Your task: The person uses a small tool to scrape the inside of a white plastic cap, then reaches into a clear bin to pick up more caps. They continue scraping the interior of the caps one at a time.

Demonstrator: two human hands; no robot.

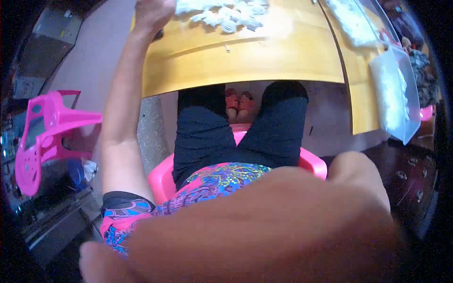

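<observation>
My left hand (153,13) rests at the far left edge of the yellow table (283,61), partly cut off by the top of the view. Its fingers are hidden, and a small dark thing (158,35) shows beside the wrist. To the right of that hand lies a heap of small whitish pieces (229,19), too bright to name. My right arm bends across my chest, very close and blurred. Low at the left, the end of that blurred shape looks like part of my right hand (101,264); whether it holds anything is not visible.
Two clear plastic bins, the farther bin (381,19) and the nearer bin (411,120), hold whitish material along the table's right side. A pink plastic chair (52,127) stands at left. I sit on another pink chair (314,165). Dark drawers (410,174) are at right.
</observation>
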